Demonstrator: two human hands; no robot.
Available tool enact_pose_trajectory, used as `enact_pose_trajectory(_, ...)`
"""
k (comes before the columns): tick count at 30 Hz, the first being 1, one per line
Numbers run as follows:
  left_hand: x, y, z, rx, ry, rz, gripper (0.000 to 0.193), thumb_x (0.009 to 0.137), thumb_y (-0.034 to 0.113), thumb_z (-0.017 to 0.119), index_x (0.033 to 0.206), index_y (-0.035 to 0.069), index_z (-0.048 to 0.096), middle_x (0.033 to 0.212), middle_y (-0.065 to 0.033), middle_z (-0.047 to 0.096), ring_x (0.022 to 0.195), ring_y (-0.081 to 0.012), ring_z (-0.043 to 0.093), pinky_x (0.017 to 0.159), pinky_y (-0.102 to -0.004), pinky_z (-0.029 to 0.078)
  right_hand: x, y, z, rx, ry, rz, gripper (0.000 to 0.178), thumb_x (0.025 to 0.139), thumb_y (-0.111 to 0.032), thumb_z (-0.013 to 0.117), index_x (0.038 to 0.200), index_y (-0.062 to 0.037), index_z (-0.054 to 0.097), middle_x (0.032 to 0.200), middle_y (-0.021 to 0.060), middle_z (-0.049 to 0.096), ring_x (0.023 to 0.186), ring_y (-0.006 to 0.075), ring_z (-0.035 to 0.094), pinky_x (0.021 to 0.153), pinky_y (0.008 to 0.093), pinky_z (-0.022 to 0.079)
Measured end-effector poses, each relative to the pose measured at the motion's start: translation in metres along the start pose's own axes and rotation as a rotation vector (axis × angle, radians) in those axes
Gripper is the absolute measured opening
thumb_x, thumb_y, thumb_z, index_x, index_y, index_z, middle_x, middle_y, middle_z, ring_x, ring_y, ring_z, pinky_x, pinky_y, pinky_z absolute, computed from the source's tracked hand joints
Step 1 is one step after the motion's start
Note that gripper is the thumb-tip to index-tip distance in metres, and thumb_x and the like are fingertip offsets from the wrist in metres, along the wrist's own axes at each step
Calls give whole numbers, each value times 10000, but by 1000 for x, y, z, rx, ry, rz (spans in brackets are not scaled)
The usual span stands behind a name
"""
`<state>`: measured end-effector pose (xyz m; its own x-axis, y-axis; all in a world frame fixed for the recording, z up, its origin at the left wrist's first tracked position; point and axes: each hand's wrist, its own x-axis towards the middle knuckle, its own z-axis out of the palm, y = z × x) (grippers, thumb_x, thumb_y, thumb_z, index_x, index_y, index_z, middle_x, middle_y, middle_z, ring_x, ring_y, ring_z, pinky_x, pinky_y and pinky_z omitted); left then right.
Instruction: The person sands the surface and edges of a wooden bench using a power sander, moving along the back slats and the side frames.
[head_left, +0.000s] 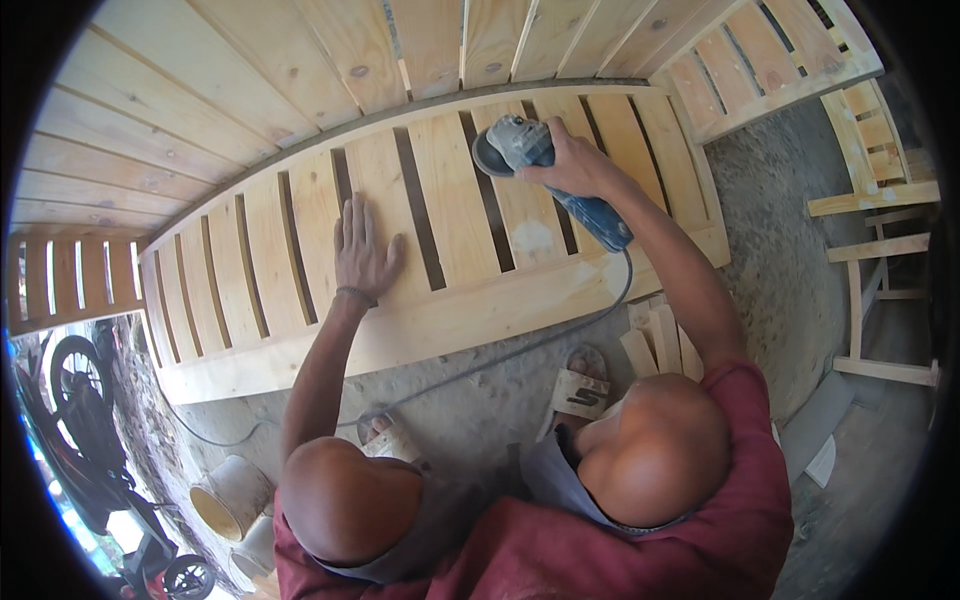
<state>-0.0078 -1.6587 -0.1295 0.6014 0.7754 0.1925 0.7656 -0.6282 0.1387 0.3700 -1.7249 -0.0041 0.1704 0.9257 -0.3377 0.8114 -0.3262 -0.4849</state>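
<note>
A long slatted wooden bench (pixel 451 325) of pale boards stretches across in front of me. My left hand (pixel 366 250) lies flat on its slats left of the middle, fingers stretched out, with a dark band at the wrist. Farther right, my right hand (pixel 578 163) is wrapped round a blue angle grinder (pixel 592 213). The tool's grey head and round disc (pixel 490 157) point to the left, over the slats near the back rail; whether the disc touches the wood I cannot tell. A pale dusty patch (pixel 532 237) shows on a slat near the grinder.
The grinder's cord (pixel 470 362) runs along the bench front to the left. Wood offcuts (pixel 662 338) lie by my right knee. A boarded wooden panel (pixel 290 60) rises behind the bench. Buckets (pixel 232 496) and a motorcycle (pixel 85 440) stand left, wooden frames (pixel 880 305) right.
</note>
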Motion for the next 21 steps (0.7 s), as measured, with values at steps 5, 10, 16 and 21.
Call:
enact_pose_trajectory(5,-2,-5,3,27,2,27,763,992,413,475,1535,-77,259,1629,-262,226,1527,-406,181,1236,-503,158,-48,12,19,0,-34,-123,911,768,-475,790,1410,-1,351,1077,334,667,1018,469,671,909,486,526)
enact_pose_trajectory(10,-10,-6,-3,3,-55,56,730,997,374,452,1535,-78,256,1637,-249,219,1533,-390,177,1240,-495,157,-94,15,29,-79,-176,-102,919,766,-451,784,1431,-19,320,992,320,684,973,476,673,884,511,523)
enact_pose_trajectory(16,-49,9,-15,3,-159,144,674,1018,296,424,1544,-77,227,1635,-262,202,1530,-410,169,1242,-501,162,-127,28,37,-8,-215,-152,905,764,-406,813,1440,-60,319,1110,322,656,1045,484,651,916,517,511)
enact_pose_trajectory(21,-103,25,-26,-64,-207,128,683,1018,313,425,1551,-66,224,1636,-266,199,1532,-416,166,1236,-531,160,-121,43,33,-25,-169,-152,906,774,-425,800,1435,-31,322,1090,327,661,1021,485,658,911,516,516)
